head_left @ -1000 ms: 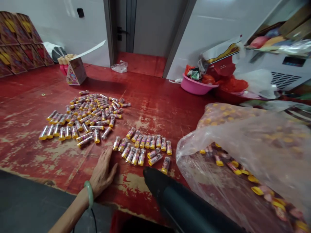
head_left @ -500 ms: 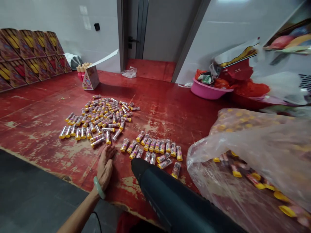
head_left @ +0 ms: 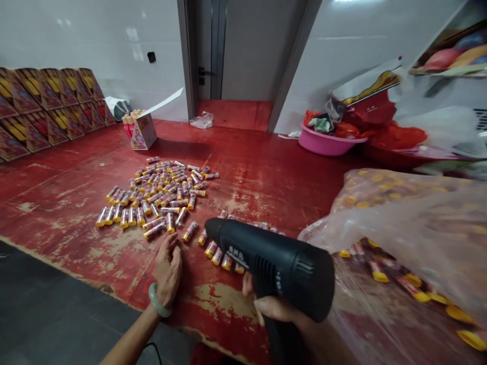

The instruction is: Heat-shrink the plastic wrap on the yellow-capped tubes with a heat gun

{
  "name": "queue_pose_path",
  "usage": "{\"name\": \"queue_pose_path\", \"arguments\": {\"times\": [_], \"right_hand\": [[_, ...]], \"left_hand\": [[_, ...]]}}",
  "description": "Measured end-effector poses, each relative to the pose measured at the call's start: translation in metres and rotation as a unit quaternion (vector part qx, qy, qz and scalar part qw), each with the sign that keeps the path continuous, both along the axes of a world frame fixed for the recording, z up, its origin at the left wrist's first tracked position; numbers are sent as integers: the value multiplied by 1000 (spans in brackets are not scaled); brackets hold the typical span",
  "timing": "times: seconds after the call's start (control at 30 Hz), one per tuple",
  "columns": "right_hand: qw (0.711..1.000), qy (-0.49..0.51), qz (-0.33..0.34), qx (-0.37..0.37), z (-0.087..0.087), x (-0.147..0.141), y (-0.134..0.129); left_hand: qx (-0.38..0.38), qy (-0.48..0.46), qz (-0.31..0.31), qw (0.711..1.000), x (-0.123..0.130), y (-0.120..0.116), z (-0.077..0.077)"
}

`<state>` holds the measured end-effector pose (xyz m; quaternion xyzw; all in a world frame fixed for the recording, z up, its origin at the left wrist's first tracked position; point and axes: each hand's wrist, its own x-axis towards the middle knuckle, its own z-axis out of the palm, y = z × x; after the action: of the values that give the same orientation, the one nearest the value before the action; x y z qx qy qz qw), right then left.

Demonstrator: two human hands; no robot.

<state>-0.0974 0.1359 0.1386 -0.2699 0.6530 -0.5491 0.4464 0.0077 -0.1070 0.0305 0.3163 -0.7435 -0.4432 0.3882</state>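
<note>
My right hand [head_left: 279,308] is wrapped around the handle of a dark heat gun [head_left: 266,256], its nozzle pointing left over the table. Beneath and beside the gun lie small clear tubes with yellow ends [head_left: 216,256], partly hidden by its body. My left hand [head_left: 168,271], with a pale green bangle [head_left: 157,301] at the wrist, rests on its side on the table. Its fingers are stretched forward, the tips close to a tube [head_left: 170,223] at the near edge of a loose pile of tubes [head_left: 163,187]. Whether the fingertips touch that tube I cannot tell.
A large clear plastic bag [head_left: 380,218] of similar tubes lies at right on the worn red table [head_left: 251,175]. Behind it stands a pink basin [head_left: 329,142] with wrappers. At back left are a triangular box [head_left: 143,133] and stacked display boxes [head_left: 49,111].
The heat gun has swung more level and higher across the tubes, bringing my right hand into view. It covers more of the nearer tubes. My left hand stays almost where it was.
</note>
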Motion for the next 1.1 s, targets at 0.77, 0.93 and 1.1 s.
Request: {"name": "queue_pose_path", "arguments": {"times": [0.77, 0.93, 1.1], "right_hand": [[980, -63, -155, -106, 19, -44, 50], [974, -79, -179, -113, 10, -51, 59], [970, -52, -229, -66, 19, -42, 82]], "left_hand": [[-280, -187, -129, 933, -46, -9, 0], [-288, -212, -106, 928, -64, -12, 17], [-336, -212, -207, 894, -122, -7, 34]]}}
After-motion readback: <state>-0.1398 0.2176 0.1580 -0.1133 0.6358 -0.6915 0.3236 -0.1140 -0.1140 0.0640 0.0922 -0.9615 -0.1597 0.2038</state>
